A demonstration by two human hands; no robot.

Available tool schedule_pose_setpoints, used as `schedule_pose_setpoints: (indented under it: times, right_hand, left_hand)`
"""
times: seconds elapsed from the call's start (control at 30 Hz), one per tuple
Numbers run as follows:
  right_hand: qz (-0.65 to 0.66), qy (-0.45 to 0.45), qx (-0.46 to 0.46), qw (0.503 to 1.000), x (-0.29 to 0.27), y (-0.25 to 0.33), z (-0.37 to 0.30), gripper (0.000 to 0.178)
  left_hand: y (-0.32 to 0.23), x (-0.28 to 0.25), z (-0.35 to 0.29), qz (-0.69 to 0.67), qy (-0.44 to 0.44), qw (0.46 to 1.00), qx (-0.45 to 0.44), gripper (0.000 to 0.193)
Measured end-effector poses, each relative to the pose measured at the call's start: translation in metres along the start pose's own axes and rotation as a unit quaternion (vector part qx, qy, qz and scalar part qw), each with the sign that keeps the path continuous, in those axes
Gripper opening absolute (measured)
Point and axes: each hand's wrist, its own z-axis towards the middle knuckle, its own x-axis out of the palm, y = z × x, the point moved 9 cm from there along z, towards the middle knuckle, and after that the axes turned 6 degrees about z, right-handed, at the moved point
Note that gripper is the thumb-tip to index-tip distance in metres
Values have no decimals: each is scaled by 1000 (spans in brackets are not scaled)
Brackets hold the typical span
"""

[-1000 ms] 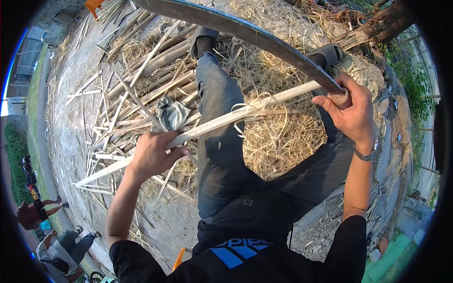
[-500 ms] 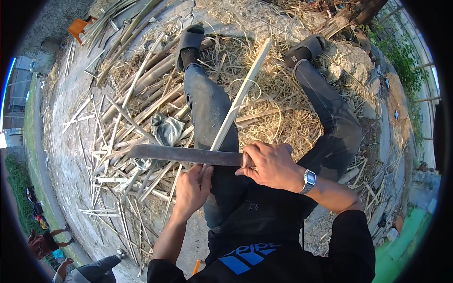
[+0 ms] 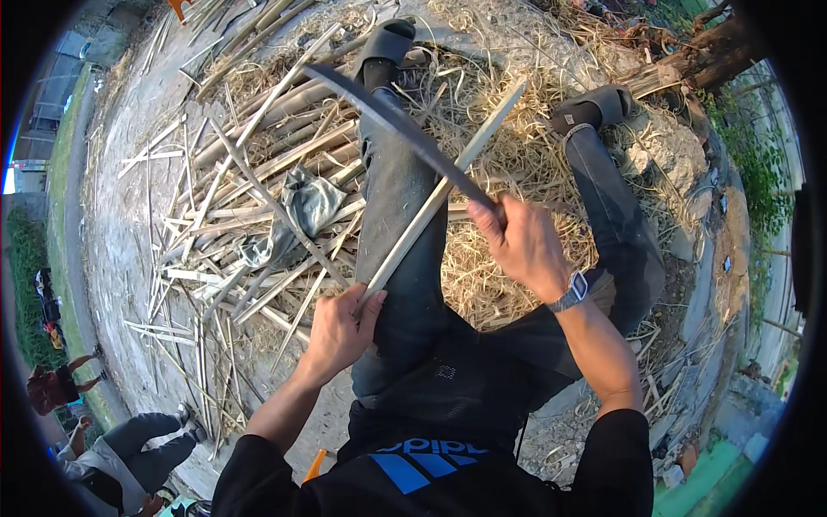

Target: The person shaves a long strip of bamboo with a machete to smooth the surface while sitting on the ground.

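Hands (image 3: 342, 334) (image 3: 527, 252), strip (image 3: 412, 237) in left, blade (image 3: 396, 124) in right

The long knife (image 3: 405, 129) has a dark grey blade, long and flat, slightly curved along its length. It slants across the middle of the frame, its tip toward the upper left, its other end right of centre, where the handle is hidden.

The split strip (image 3: 405, 241) is pale, straw-coloured, long, narrow and straight-edged. It runs on the opposite slant, from left of centre up to a free end in the upper middle, a little right. Above the crossing it looks greyer.

The blade passes over the strip near the frame's centre; whether they touch is unclear.
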Motion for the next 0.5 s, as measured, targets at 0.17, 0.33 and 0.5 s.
schedule_pose_setpoints:
  times: [0.17, 0.33, 0.5]
  right_hand:
    - [-42, -3, -128, 991, 23, 16, -25, 59]
    - [47, -127, 14, 991, -54, -76, 39, 68]
    - [28, 10, -152, 988, 33, 38, -35, 59]
  left_hand:
    - [3, -6, -13, 9, -24, 1000, 8, 35]
    - [1, -4, -19, 15, -4, 1000, -1, 33]
    - [9, 4, -12, 3, 28, 999, -42, 32]
